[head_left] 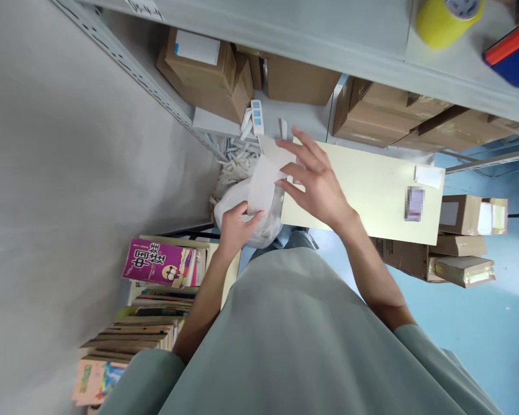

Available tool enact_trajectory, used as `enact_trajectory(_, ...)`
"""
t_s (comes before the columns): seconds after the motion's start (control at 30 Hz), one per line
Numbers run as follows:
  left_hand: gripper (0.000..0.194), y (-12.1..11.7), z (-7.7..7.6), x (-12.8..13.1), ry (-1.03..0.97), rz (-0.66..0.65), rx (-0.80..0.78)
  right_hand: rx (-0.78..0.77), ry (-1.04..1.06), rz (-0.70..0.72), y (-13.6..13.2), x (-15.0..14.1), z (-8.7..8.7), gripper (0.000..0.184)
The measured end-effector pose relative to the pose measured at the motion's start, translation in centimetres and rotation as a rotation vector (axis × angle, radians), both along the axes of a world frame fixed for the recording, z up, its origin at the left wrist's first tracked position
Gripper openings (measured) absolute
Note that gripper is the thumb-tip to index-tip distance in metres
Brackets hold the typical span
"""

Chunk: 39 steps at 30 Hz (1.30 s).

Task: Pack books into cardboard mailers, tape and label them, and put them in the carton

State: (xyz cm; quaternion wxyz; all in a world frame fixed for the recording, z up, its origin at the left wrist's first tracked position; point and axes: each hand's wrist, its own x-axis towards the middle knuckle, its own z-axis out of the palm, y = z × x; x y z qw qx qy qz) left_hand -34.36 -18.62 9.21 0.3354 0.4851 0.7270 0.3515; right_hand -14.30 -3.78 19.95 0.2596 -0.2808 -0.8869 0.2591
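My left hand is closed on the lower edge of a white slip of paper, thumb in front. At the paper's upper right is my right hand, its fingers spread and the fingertips by the paper's edge; whether they touch it is hard to tell. The upper part of the paper bends to the right. Behind and below it, a clear plastic bag holds crumpled white scraps. To the right, a pale yellow table carries a small blurred purple packet and a white slip. Something pink is partly hidden behind my right hand.
Cardboard boxes fill the grey shelf ahead, with a white power strip beside them. Yellow tape sits on the upper shelf. Books, including a purple one, are stacked at left. Parcels stand at right.
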Motion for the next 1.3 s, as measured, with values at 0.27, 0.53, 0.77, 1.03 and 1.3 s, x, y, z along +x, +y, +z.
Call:
enact_trajectory(0.27, 0.01, 0.6, -0.7, 2.2, 0.098, -0.007, 0.066, 0.115, 0.02, -0.284, 1.8, 8.1, 3.7, 0.016)
enact_trajectory(0.53, 0.023, 4.5, 1.2, 5.5, 0.283, -0.181, 0.235, 0.176, -0.07, -0.614, 2.2, 20.9, 1.1, 0.021)
enact_trajectory(0.77, 0.028, 7.7, -1.3, 12.7, 0.474, -0.284, 0.159, 0.08, -0.043, -0.766, 3.2, 33.5, -6.1, 0.017)
enact_trajectory(1.03, 0.032, 11.5, -7.4, 22.9, 0.583, -0.414, -0.088, -0.206, -0.16, -0.835, 3.9, 46.6, -15.1, 0.02)
enact_trajectory(1.3, 0.028, 12.0, -12.4, 30.8, 0.581, -0.462, -0.241, -0.265, -0.344, -0.784, 3.2, 54.9, -21.8, 0.021)
